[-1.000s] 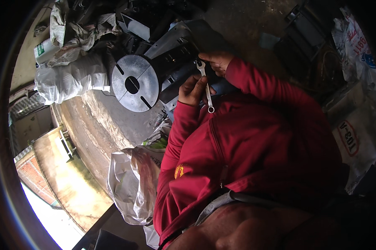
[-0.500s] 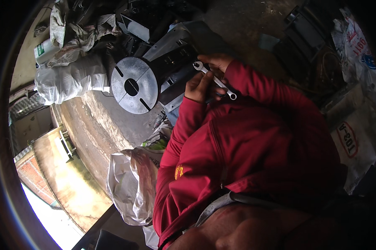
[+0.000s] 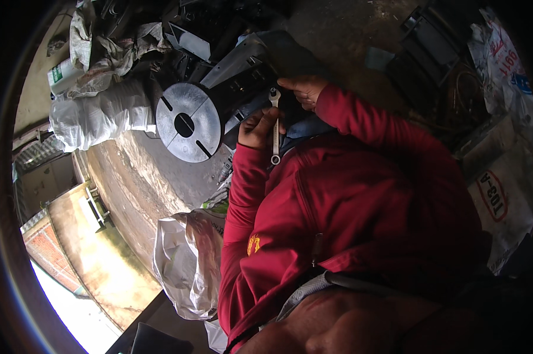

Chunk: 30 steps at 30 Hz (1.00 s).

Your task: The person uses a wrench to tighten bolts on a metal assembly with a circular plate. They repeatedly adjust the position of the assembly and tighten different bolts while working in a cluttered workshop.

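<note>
My left hand (image 3: 256,128) is closed around the middle of a silver combination wrench (image 3: 276,141), which stands nearly upright in the picture. The ring end points toward my body and the open jaw points away. Something small and dark shows at the jaw, too small to name. Just right of the jaw is my right hand (image 3: 307,91), its index finger stretched out to the left and nothing visible in its grasp. Left of both hands lies a round metal plate (image 3: 204,118) with a centre hole and two slots, beside a long dark metal part (image 3: 243,85).
Plastic-wrapped bundles (image 3: 101,115) and a white container (image 3: 64,75) stand at the far left. A white sack (image 3: 181,259) sits beside my left arm. Dark metal frames (image 3: 434,44) and printed white bags (image 3: 499,194) line the right side.
My left hand has moved left and turned the wrench from slanted to nearly upright. My right hand has come away from the wrench, its index finger now stretched out.
</note>
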Tool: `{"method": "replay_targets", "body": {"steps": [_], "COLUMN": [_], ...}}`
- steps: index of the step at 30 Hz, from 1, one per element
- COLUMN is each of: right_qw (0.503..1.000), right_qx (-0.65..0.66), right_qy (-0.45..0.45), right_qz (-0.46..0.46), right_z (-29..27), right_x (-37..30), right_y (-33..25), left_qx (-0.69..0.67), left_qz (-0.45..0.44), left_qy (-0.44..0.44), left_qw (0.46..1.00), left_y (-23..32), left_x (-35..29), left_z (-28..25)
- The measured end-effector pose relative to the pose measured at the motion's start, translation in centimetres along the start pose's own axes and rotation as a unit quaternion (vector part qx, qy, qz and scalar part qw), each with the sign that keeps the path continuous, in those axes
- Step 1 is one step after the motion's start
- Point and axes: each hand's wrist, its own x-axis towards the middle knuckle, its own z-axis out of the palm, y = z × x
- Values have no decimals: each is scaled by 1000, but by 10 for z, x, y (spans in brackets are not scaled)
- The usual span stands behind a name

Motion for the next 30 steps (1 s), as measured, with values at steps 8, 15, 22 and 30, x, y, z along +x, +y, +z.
{"method": "replay_targets", "body": {"steps": [8,15,22,30], "right_qw": [1000,999,1000,999], "right_qx": [-6,-18,-2,8], "right_qy": [13,-26,16,-40], "right_qz": [-1,16,4,32], "right_z": [1,-2,3,-8], "right_x": [0,-4,-6,-4], "right_y": [2,4,3,4], "left_qx": [30,-22,-55,-71], "left_qz": [-27,-17,-27,-32], "left_qy": [-37,-16,-8,-29], "left_qw": [998,999,998,997], "left_y": [6,0,-4,-6], "left_x": [-10,3,16,18], "left_z": [11,35,35,33]}}
